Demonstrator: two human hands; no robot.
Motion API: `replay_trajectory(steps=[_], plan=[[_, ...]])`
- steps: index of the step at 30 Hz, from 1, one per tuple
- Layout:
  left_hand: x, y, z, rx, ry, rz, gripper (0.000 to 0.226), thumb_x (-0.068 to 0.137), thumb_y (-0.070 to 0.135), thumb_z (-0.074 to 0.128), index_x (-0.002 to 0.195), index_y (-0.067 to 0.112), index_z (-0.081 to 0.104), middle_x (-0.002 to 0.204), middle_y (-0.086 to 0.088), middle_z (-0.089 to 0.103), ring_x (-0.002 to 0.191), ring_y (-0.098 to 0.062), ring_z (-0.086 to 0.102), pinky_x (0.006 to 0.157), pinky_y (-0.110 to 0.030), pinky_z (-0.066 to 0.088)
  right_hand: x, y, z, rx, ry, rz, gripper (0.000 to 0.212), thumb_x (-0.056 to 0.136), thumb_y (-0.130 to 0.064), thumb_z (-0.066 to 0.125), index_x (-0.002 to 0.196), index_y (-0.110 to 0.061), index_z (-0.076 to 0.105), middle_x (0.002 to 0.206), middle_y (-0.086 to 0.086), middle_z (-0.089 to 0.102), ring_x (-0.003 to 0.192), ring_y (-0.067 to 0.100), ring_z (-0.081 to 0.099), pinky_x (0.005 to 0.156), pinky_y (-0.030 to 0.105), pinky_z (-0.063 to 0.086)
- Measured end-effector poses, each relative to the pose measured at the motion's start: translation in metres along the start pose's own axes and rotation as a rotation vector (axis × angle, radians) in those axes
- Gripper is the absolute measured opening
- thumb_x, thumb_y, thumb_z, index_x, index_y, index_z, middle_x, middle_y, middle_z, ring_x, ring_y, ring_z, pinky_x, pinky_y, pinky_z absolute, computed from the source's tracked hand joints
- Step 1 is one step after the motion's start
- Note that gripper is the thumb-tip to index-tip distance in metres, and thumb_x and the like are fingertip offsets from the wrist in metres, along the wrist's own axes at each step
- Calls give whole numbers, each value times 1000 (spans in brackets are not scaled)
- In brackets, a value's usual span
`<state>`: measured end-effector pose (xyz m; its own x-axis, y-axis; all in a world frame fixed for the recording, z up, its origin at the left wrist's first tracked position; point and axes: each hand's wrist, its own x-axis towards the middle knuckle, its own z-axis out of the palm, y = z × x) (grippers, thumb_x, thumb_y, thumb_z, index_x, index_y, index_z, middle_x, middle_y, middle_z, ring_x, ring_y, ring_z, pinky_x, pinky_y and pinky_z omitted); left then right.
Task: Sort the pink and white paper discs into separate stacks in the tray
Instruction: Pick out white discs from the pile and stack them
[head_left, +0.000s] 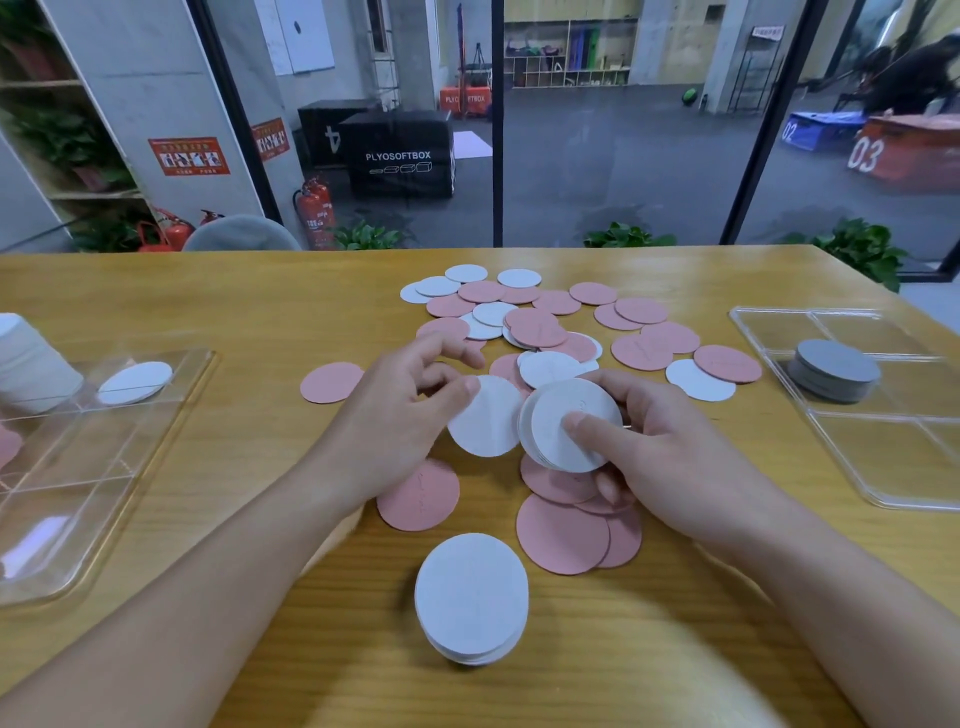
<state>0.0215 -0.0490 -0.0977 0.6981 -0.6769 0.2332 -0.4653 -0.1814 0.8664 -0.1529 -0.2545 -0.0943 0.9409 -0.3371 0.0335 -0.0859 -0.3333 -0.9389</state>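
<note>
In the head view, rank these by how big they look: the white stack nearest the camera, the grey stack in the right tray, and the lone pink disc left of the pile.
1. White stack, though its nearness to the camera inflates it.
2. Grey stack.
3. Lone pink disc.

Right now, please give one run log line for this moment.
left hand: pinches white disc | right hand: holds white stack | left tray: one white disc

Before you is a wooden table (208, 301). On it lie scattered pink discs (563, 534) and white discs (700, 380), a white stack (471, 597) near you, a clear tray (78, 467) at left, and another clear tray (883, 467) holding grey discs (835, 370) at right.
</note>
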Motion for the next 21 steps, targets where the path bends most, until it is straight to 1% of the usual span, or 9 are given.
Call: replay_trajectory(steps=[3,5,7,8,11,13,15,17,21], plan=[[-2,2,5,-45,-74,-6,14,113,21,62,115,22,76,94,-20,72,80,-41,58,81,-41,45,-1,-3,1,0,2,-1,14,110,-24,62,116,-28,74,72,15,67,58,23,59,57,34,50],[-3,3,8,-98,-120,-10,17,113,16,60,113,17,77,86,-22,67,75,-35,53,76,-37,45,-2,-5,2,32,1,13,14,110,-22,62,118,-26,74,79,18,72,58,23,63,59,35,53],[-4,4,12,-151,-153,-9,20,114,10,58,114,13,77,76,-10,62,70,-19,54,66,-27,47,-3,-7,2,41,-26,33,15,111,-21,61,119,-25,73,78,17,76,58,24,65,61,37,54],[-5,6,13,-161,-171,-1,22,113,7,57,115,12,78,77,-6,64,69,-17,57,64,-26,49,-3,-8,2,27,-43,35,15,111,-21,61,119,-24,74,77,18,77,58,23,65,61,36,54],[-7,10,18,-153,-204,24,31,114,-1,51,116,10,79,83,2,72,74,-19,67,69,-32,58,-3,-7,2,-27,-55,16,14,111,-21,62,117,-22,75,74,21,74,59,21,66,58,32,54],[-3,5,19,-20,-150,49,40,114,-1,47,114,19,81,91,11,78,80,-16,71,74,-32,61,-2,-5,1,-48,-36,11,14,110,-22,62,114,-23,76,65,14,66,57,20,62,57,31,52],[7,-3,22,207,-67,91,44,113,2,46,120,30,80,111,15,79,98,-9,72,88,-27,58,0,-1,0,-52,-12,13,14,110,-24,62,112,-25,76,62,7,62,56,21,58,59,33,50],[19,-9,25,384,-64,129,46,114,5,46,137,35,73,129,20,72,123,-4,61,105,-22,48,1,1,-1,-46,18,25,13,109,-26,63,112,-28,76,63,7,62,57,22,56,60,38,48],[34,-24,36,526,-207,211,53,112,17,33,156,37,56,151,23,57,150,-8,41,124,-41,37,4,4,-4,-32,89,44,14,107,-27,65,111,-31,77,66,7,64,56,21,54,62,40,45]])
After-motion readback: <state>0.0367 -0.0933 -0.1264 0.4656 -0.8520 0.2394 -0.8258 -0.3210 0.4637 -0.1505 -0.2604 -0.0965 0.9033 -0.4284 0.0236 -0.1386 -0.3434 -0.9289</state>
